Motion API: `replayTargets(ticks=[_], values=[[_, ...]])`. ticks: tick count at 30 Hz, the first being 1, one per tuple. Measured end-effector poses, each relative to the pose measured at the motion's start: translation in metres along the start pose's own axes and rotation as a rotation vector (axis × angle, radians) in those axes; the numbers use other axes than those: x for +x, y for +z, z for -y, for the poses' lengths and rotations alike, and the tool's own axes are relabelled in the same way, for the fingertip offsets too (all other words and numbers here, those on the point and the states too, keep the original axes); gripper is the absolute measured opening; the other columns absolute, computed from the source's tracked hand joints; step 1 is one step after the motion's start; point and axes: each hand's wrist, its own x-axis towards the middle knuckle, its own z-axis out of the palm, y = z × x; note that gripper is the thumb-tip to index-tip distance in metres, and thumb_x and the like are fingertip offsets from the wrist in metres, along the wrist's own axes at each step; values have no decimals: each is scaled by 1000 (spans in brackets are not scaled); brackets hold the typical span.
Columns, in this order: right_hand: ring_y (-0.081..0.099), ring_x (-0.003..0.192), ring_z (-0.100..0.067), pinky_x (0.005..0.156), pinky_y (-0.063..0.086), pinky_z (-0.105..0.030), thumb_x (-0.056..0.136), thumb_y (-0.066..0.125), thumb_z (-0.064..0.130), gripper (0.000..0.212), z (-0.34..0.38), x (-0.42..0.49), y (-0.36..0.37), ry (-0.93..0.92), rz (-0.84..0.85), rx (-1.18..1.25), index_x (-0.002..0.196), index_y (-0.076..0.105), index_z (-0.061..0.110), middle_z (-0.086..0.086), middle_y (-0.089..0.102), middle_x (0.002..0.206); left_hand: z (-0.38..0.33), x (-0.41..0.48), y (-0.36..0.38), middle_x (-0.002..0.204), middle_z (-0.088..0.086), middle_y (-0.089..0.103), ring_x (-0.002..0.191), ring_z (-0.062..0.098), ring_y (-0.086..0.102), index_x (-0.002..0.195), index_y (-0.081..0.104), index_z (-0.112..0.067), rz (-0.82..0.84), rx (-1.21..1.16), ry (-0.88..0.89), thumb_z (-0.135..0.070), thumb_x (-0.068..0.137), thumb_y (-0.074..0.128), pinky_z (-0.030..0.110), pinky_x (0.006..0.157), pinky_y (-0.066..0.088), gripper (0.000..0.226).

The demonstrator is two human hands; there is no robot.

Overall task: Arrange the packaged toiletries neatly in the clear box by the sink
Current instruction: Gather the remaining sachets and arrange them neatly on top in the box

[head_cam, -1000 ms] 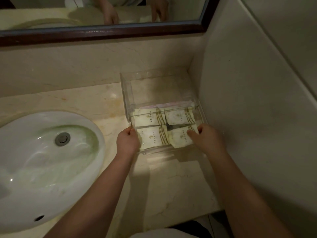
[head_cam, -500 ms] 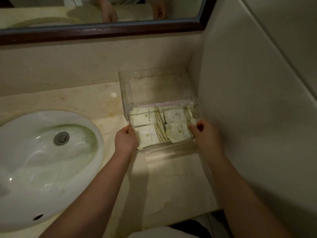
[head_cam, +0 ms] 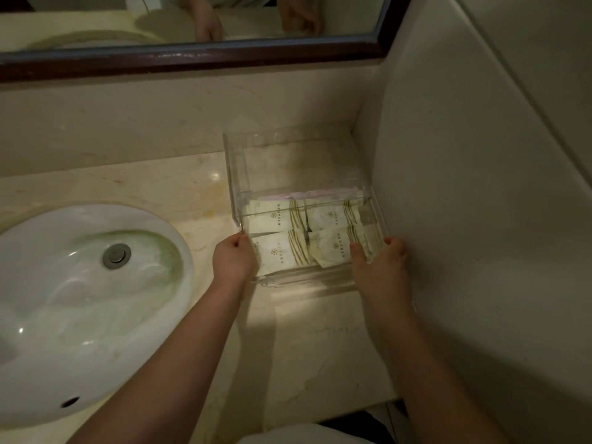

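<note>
- Head view: a clear box (head_cam: 235,174) is seen on the counter (head_cam: 304,347). It is set in the corner against the side wall (head_cam: 464,219), to the right of the sink (head_cam: 86,299).
- The box is held at its two front corners, one hand on each side.
- The left hand (head_cam: 234,259) is curled round the front edge of the box's left wall. Its fingers are bent and pressed close together, and only the box is gripped by it.
- The right hand (head_cam: 381,267) is placed at the box's right wall. The thumb is laid inside, on the front right packet, and the fingers are curled outside, so the wall appears to be pinched between them.
- Four cream packets (head_cam: 278,253) are laid flat in the front half of the box, two by two. The front right one is tilted; the other three are lined up squarely.
- A pink packet (head_cam: 307,195) is partly seen just behind the cream ones.
- Both hands are reflected in the mirror (head_cam: 192,20) above the counter.
</note>
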Motion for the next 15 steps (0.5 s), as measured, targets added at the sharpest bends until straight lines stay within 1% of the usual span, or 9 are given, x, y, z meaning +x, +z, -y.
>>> replayTargets(ticks=[2,3,5,7,9,11,12,15], values=[[62,103,-30,89,53,-42,75,60,65,79,6,5,4,104,73,182,132,41,13,-12,60,122,-2,2,-1,68,14,57,63,24,50,73,63,-8,-7,2,-4,-18,94,41,36,61,40,32],[63,102,-27,90,53,-43,71,58,69,82,9,9,6,127,89,231,131,43,16,-8,63,118,-3,4,-1,65,14,54,62,24,48,70,61,-6,-15,3,-7,-19,94,41,36,60,40,33],[63,104,-25,92,52,-43,70,55,72,82,15,18,6,119,114,241,133,44,19,-4,64,118,-4,4,-1,60,12,48,60,23,45,61,53,-7,-29,-8,-15,-20,93,42,34,59,38,37],[60,112,-26,97,49,-43,76,56,68,77,22,23,6,99,134,226,136,43,21,-5,61,125,-6,1,1,57,8,44,57,22,42,56,47,-11,-30,-37,-23,-23,93,44,31,58,35,39],[58,116,-27,100,47,-43,76,54,67,79,25,26,8,68,117,214,138,42,20,-7,59,130,-6,-3,2,61,7,48,56,18,43,63,57,-6,-35,-51,-11,-28,94,47,29,57,37,39],[56,119,-28,102,46,-43,75,52,69,85,26,25,12,49,104,209,142,40,18,-8,56,134,-4,-6,4,67,8,54,61,17,48,75,64,3,-54,-77,18,-28,94,48,31,60,42,40],[56,120,-28,102,46,-43,73,50,71,87,26,25,14,46,97,207,142,39,18,-9,55,134,-3,-7,4,70,8,58,64,18,51,78,65,3,-61,-92,23,-28,94,49,33,62,45,38],[55,119,-29,100,47,-44,69,49,73,90,29,26,17,58,75,192,139,42,17,-10,55,133,-4,-8,5,81,2,70,75,17,64,84,69,-11,-46,-108,22,-26,90,56,35,73,53,20]])
